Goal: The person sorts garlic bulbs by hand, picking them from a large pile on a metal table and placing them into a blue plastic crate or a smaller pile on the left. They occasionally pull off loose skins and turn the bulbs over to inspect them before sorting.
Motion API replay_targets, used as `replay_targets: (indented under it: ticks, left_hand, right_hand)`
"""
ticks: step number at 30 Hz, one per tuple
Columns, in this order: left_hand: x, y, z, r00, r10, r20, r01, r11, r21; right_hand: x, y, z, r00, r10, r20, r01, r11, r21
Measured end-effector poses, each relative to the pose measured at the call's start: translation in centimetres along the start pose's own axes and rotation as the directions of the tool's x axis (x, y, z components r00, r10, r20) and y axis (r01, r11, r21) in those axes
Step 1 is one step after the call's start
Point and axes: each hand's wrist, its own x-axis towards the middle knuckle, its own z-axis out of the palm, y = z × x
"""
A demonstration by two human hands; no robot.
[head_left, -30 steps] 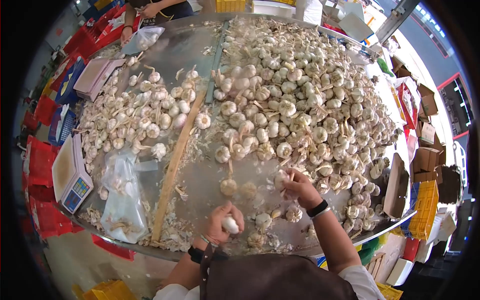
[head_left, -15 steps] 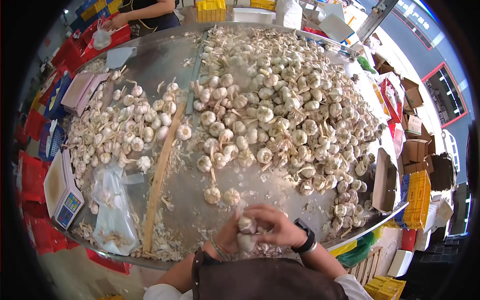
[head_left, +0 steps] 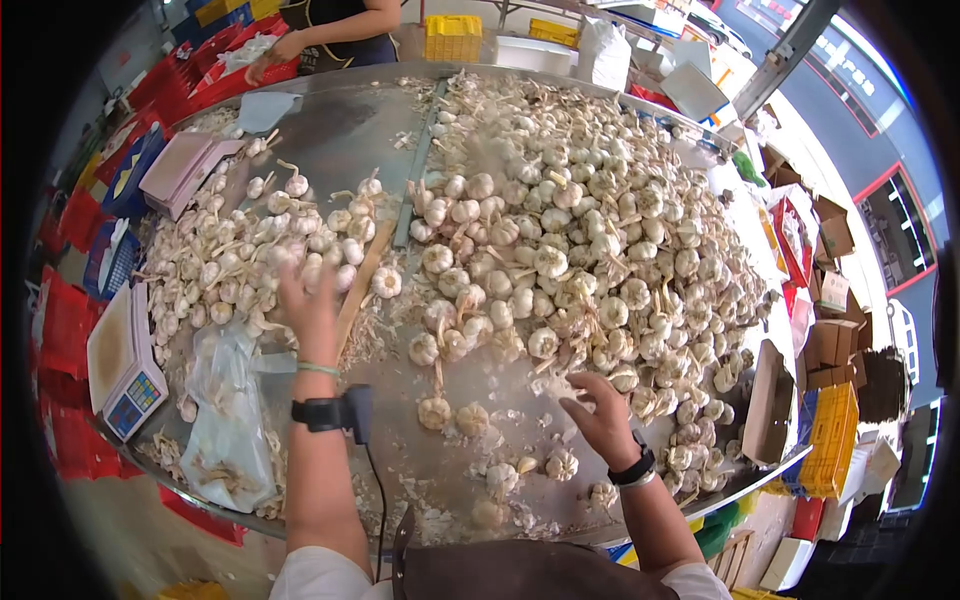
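Over the left garlic pile (head_left: 230, 250), my left hand (head_left: 310, 310) reaches out with its fingers spread, slightly blurred, and nothing shows in it. My right hand (head_left: 600, 415) hovers at the front edge of the large garlic heap (head_left: 600, 230), thumb and fingers apart, palm empty. Two bulbs (head_left: 453, 415) lie on the metal table between my hands. Nearer to me are a few more bulbs (head_left: 562, 463) among loose skins. A wooden strip (head_left: 366, 280) runs beside my left hand, partly hidden by it.
At the left stand a scale (head_left: 125, 365) and a plastic bag (head_left: 222, 420). An open box (head_left: 770, 405) is at the right edge, with a yellow crate (head_left: 832, 440) beyond. Another person's arm (head_left: 340, 30) reaches toward red baskets (head_left: 200, 85) at the back left.
My hands have parted from the bulbs held together near my body. The left went forward and left, the right went right and slightly forward. The view has shifted slightly.
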Motion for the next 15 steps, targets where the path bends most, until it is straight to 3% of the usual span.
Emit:
replay_targets:
  ticks: [1, 2, 3, 4, 6, 8, 10, 12, 15]
  left_hand:
    - [-0.3, -0.3, 2.0, 0.959, 0.280, 0.030, -0.271, 0.889, 0.369]
    - [-1.9, -0.6, 4.1, 0.924, 0.320, 0.208, -0.372, 0.880, 0.296]
    - [-4.0, -0.9, 6.3, 0.853, 0.360, 0.378, -0.456, 0.866, 0.205]
    - [-5.6, -1.4, 8.1, 0.745, 0.353, 0.566, -0.516, 0.843, 0.154]
    - [-8.4, -2.4, 10.8, 0.550, 0.084, 0.831, -0.686, 0.614, 0.392]
    - [-10.8, -5.0, 12.3, 0.598, 0.174, 0.783, -0.708, 0.573, 0.413]
    - [-11.9, -6.1, 12.6, 0.637, 0.260, 0.726, -0.722, 0.532, 0.443]
    - [-12.4, -6.6, 12.3, 0.684, 0.057, 0.728, -0.617, 0.579, 0.534]
    - [-13.4, -7.0, 10.7, 0.682, 0.048, 0.730, -0.578, 0.647, 0.497]
  right_hand:
    - [1.5, -0.3, -0.1, 0.996, -0.090, -0.027, 0.086, 0.988, -0.125]
    - [3.1, -0.6, -0.1, 0.983, -0.179, -0.046, 0.162, 0.955, -0.249]
    - [4.7, -0.8, 0.2, 0.982, -0.183, -0.045, 0.166, 0.953, -0.253]
    - [6.5, -0.9, 0.6, 0.972, -0.230, -0.048, 0.208, 0.938, -0.279]
    - [9.5, -1.6, 1.4, 0.959, -0.280, -0.050, 0.252, 0.917, -0.310]
    - [11.7, -2.4, 2.1, 0.929, -0.359, 0.085, 0.352, 0.796, -0.492]
    - [13.8, -0.9, 3.3, 0.941, -0.333, 0.060, 0.318, 0.809, -0.494]
    - [14.7, 0.0, 3.8, 0.952, -0.304, 0.037, 0.282, 0.826, -0.489]
    - [15.2, -0.8, 4.8, 0.963, -0.259, 0.076, 0.251, 0.760, -0.600]
